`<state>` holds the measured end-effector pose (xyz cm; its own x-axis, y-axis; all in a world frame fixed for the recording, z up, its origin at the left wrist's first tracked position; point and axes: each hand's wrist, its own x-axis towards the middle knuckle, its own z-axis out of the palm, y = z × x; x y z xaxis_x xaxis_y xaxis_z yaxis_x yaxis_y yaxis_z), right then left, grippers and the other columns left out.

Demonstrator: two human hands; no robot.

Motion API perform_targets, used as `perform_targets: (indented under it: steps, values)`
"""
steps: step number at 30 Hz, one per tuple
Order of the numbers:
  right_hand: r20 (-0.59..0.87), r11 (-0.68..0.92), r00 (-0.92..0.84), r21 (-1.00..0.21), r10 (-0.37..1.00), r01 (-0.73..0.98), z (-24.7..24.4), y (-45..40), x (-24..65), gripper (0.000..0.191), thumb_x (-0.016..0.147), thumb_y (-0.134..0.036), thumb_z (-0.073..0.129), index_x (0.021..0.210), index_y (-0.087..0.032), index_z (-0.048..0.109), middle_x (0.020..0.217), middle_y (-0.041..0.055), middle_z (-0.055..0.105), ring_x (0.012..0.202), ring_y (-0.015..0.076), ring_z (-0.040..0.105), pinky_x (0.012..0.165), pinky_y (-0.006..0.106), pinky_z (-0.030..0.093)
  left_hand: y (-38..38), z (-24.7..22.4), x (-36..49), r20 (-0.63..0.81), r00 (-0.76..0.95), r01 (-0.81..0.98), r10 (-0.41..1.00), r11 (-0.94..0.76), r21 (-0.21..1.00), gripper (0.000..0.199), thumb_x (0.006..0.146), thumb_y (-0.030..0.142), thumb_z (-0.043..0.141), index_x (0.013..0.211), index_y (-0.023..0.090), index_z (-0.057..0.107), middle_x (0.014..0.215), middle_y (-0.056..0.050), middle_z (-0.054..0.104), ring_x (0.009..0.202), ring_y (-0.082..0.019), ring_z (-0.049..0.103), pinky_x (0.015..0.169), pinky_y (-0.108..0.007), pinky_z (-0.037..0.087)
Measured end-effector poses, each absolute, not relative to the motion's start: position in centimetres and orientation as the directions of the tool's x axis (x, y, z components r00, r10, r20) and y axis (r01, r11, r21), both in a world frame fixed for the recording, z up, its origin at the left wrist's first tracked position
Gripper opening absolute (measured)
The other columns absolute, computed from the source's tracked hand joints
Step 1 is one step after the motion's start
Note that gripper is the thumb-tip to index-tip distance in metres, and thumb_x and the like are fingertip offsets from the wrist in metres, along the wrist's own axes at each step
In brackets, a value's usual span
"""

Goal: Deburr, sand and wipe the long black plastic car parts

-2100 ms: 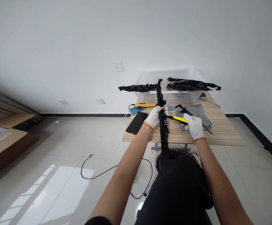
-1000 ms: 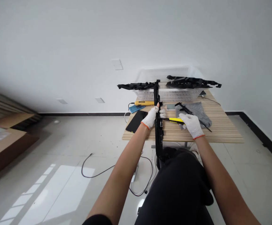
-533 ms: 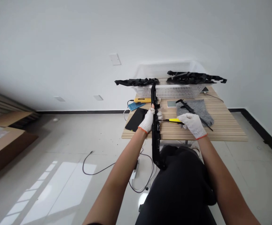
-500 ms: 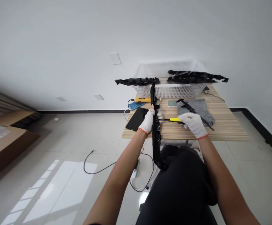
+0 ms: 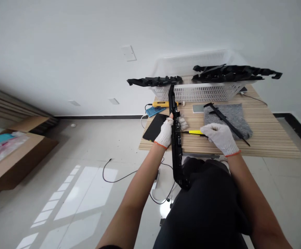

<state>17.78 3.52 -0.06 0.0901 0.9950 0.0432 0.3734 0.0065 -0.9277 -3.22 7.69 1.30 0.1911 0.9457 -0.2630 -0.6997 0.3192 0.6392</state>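
My left hand (image 5: 165, 133), in a white work glove with an orange cuff, is wrapped round the middle of a long black plastic part (image 5: 176, 138). The part stands on end in view, its lower end by my dark-clad leg. In my gloved right hand (image 5: 219, 136) is a yellow-handled utility knife (image 5: 195, 132). Its dark, thin end points left, close to the part's right edge; whether it touches is too small to tell. A black caliper (image 5: 225, 121) lies on a grey cloth (image 5: 240, 116) beyond my right hand.
A white plastic basket (image 5: 204, 93) at the table's (image 5: 272, 138) back bears several black plastic parts (image 5: 230, 73) jutting past its rim. A yellow tool (image 5: 160, 104), a blue item (image 5: 154, 111), a black flat sheet (image 5: 154, 128) and a grey-white device (image 5: 198, 109) lie nearby. Cables (image 5: 121, 179) trail on the floor.
The camera view has shifted slightly, with the table and basket appearing larger. Both hands keep their holds, and the knife stays beside the black part.
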Motion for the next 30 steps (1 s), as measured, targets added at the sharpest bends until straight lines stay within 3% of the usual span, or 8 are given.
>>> perform_targets:
  steps: [5,9,18,25,30]
  values:
    - [0.007,-0.021,0.070,-0.923,0.998,0.385,0.2,3.4,17.5,0.047,0.071,-0.063,0.077,0.070,-0.016,0.075,0.050,-0.0006,0.057,0.048,0.0116,0.046,0.047,0.026,0.036,7.7,0.3,-3.3,-0.209,0.258,-0.715,0.943,0.332,0.615,0.026,0.102,0.027,0.048,0.112,0.013,0.068,0.063,0.001,0.049,0.053,-0.012,0.049,0.065,-0.031,0.058]
    - [0.002,-0.022,0.059,-0.911,0.998,0.413,0.2,3.4,17.5,0.046,0.072,-0.063,0.076,0.069,-0.017,0.075,0.051,-0.0006,0.057,0.048,0.0118,0.046,0.048,0.027,0.035,7.9,-0.1,-3.2,-0.203,0.273,-0.718,0.940,0.340,0.607,0.026,0.101,0.027,0.050,0.111,0.012,0.069,0.061,0.002,0.047,0.050,-0.011,0.044,0.058,-0.028,0.053]
    - [-0.015,-0.054,0.101,-0.916,0.995,0.398,0.2,3.2,17.5,0.048,0.072,-0.064,0.076,0.068,-0.016,0.073,0.048,-0.0011,0.054,0.045,0.0111,0.044,0.046,0.027,0.033,8.0,0.0,-2.9,-0.233,0.207,-0.683,0.950,0.311,0.661,0.038,0.103,0.044,0.051,0.110,0.013,0.071,0.061,0.003,0.044,0.049,-0.011,0.043,0.061,-0.029,0.054]
    - [-0.025,-0.078,0.139,-0.917,0.990,0.390,0.3,3.3,17.4,0.049,0.074,-0.065,0.074,0.068,-0.016,0.072,0.046,-0.0015,0.053,0.043,0.0108,0.044,0.043,0.026,0.032,8.2,0.0,-2.9,-0.214,0.174,-0.673,0.961,0.275,0.686,0.024,0.104,0.033,0.052,0.102,0.018,0.070,0.060,0.005,0.042,0.047,-0.009,0.041,0.058,-0.025,0.050]
    - [-0.061,-0.085,0.072,-0.913,0.996,0.398,0.3,3.5,17.5,0.046,0.074,-0.063,0.075,0.068,-0.017,0.071,0.048,-0.0018,0.054,0.043,0.0103,0.044,0.042,0.025,0.032,8.3,0.1,-2.9,-0.247,0.084,-0.697,0.965,0.234,0.678,0.027,0.105,0.036,0.048,0.100,0.018,0.068,0.059,0.005,0.042,0.047,-0.010,0.040,0.052,-0.023,0.045]
